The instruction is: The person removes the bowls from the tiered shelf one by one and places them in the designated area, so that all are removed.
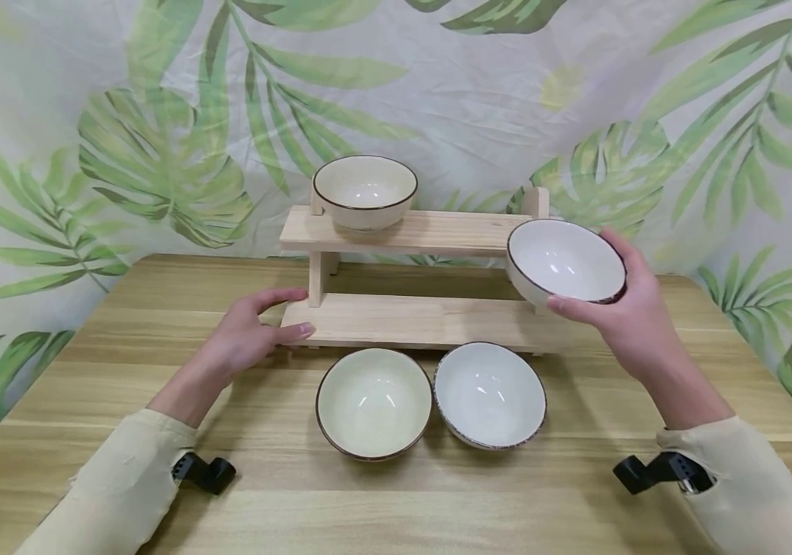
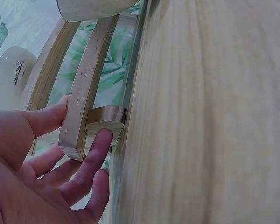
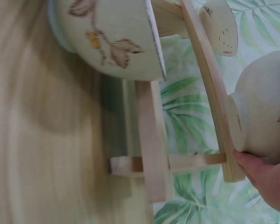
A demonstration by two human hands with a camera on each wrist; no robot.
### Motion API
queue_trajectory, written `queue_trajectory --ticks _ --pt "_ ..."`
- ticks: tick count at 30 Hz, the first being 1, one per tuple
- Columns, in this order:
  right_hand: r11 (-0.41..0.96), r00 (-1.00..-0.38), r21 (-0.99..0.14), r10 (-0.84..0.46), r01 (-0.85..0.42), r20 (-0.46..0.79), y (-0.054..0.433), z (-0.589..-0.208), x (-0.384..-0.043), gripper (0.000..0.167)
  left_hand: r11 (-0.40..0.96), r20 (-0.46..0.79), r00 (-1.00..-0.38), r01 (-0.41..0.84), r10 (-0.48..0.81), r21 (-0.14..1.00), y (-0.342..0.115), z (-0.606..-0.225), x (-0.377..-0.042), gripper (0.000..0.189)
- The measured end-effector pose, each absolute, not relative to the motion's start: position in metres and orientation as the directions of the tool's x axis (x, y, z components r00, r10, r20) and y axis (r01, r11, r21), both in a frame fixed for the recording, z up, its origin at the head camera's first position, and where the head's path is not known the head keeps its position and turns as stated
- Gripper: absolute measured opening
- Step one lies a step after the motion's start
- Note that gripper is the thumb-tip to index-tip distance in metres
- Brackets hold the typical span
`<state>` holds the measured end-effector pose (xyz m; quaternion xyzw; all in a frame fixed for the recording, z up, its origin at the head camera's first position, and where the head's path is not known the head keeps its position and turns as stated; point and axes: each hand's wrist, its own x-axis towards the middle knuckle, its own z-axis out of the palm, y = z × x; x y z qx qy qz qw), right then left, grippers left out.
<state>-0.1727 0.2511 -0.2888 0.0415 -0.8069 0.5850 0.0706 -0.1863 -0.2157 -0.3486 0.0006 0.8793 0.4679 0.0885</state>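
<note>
A white bowl (image 1: 565, 260) with a dark rim is held by my right hand (image 1: 638, 308), thumb at its near side. It is tilted and overlaps the upper right end of the two-tier wooden shelf (image 1: 396, 320) in the head view. My left hand (image 1: 246, 335) grips the shelf's lower left end, thumb on one side of the board and fingers on the other in the left wrist view. A cream bowl (image 1: 365, 193) sits upright on the left of the upper tier. On the table before the shelf stand another cream bowl (image 1: 375, 405) and another white bowl (image 1: 490, 397), side by side.
The shelf stands toward the back of a wood-grain table (image 1: 298, 509). Behind it hangs a pale cloth (image 1: 465, 116) printed with green leaves. Brown leaf drawings show on the outside of a bowl (image 3: 116, 37) in the right wrist view.
</note>
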Motion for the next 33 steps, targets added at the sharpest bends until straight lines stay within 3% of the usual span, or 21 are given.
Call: queue_trajectory --ticks 13,21,33 --pt "0.276 -0.978 -0.939 -0.052 -0.207 0.2 0.276 -0.311 -0.15 0.106 0.568 -0.156 -0.985 -0.087 0.075 0.818 -0.215 -0.348 -0.186 0.072" --pt "0.233 -0.98 -0.953 -0.09 -0.193 0.177 0.287 -0.328 -0.133 0.097 0.566 -0.155 -0.985 -0.084 0.078 0.82 -0.215 -0.348 -0.187 0.072" --pt "0.283 -0.979 -0.94 -0.124 -0.189 0.159 0.316 -0.348 -0.112 0.097 0.564 -0.163 -0.984 -0.092 0.076 0.82 -0.215 -0.348 -0.186 0.072"
